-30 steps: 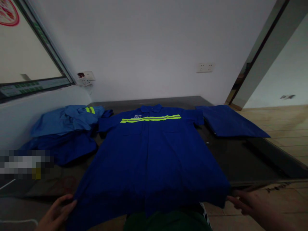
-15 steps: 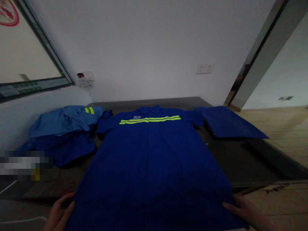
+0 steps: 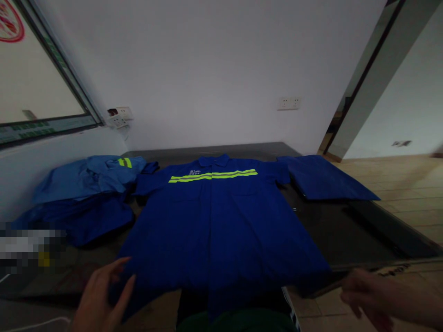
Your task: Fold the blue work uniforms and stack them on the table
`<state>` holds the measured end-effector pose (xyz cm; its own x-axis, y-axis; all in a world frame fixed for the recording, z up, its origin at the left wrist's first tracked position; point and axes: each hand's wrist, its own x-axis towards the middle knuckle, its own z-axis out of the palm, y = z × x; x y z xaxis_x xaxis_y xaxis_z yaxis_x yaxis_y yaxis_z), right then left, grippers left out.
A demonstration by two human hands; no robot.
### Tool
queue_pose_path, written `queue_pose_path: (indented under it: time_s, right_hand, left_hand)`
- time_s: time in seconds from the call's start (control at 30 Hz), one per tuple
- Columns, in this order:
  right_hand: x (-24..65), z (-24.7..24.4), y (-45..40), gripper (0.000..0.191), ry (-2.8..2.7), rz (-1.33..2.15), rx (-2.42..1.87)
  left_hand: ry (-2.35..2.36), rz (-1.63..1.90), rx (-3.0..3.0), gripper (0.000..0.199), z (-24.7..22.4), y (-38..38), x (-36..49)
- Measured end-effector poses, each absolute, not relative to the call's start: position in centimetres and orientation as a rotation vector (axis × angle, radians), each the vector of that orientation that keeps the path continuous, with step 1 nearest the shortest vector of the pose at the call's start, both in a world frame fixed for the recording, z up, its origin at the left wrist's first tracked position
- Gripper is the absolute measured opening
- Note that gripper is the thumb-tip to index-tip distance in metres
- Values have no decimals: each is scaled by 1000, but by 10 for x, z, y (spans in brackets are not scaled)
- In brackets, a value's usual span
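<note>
In the head view, the blue shirt (image 3: 235, 221) lies spread on the dark worktop (image 3: 332, 235), collar far, hem past the near edge. The left hand (image 3: 100, 295) parts its fingers at the near left corner; grip unclear. The right hand (image 3: 370, 295), blurred, fingers bent, is empty beside the near right corner. Piled clothes (image 3: 90, 180) lie left.

From my end I'm seeing a plain pale wall (image 3: 207, 69) rising behind a dark, glossy-topped table (image 3: 332, 235), a dark-framed window (image 3: 38, 69) slanting at left, and beige plank-patterned flooring (image 3: 408, 175) stretching rightward in dim light.
</note>
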<state>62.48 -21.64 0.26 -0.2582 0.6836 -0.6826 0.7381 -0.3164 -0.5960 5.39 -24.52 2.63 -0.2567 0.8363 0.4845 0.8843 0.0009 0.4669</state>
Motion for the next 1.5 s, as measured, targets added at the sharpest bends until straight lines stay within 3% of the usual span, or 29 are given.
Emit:
queue_pose_path:
  time_s: [0.07, 0.2, 0.3, 0.47, 0.6, 0.73, 0.83, 0.97, 1.13, 1.23, 1.37, 1.5]
  right_hand:
    - [631, 47, -178, 54, 1966, -1627, 1886]
    - [633, 100, -57, 41, 2390, -1277, 2250]
    - [629, 95, 34, 34, 2294, -889, 2836]
    - [614, 55, 123, 56, 1976, -849, 3173]
    - [607, 30, 156, 67, 2038, -771, 3312]
    - [610, 24, 174, 64, 2171, -873, 3341]
    - [616, 31, 178, 56, 2589, -933, 3127]
    - [631, 35, 168, 51, 3163, -629, 2689]
    - [650, 23, 155, 41, 2532, -190, 3161]
    - [654, 25, 165, 49, 2073, -433, 3387]
    - [643, 36, 185, 60, 1871, -928, 3194]
    - [627, 32, 192, 61, 1943, -935, 3154]
  left_hand:
    - [-1993, -1209, -2023, 33, 52, -218, 94]
    - [-1543, -1303, -2448, 21, 103, -142, 182]
    - [-1288, -1238, -2717, 21, 111, -71, 227]
    - [-1435, -978, -2851, 22, 74, 39, 247]
    - [-1601, -877, -2796, 23, 44, 96, 239]
    - [-1720, -846, -2703, 25, 25, 139, 233]
    - [-1774, -833, -2606, 29, 14, 170, 230]
    - [-1805, -759, -2460, 37, 1, 199, 223]
    - [-1938, -508, -2417, 47, -16, 204, 214]
    - [-1954, -409, -2446, 49, -19, 202, 213]
    - [-1977, -387, -2441, 50, -16, 201, 214]
    - [-1994, -395, -2421, 49, -13, 199, 215]
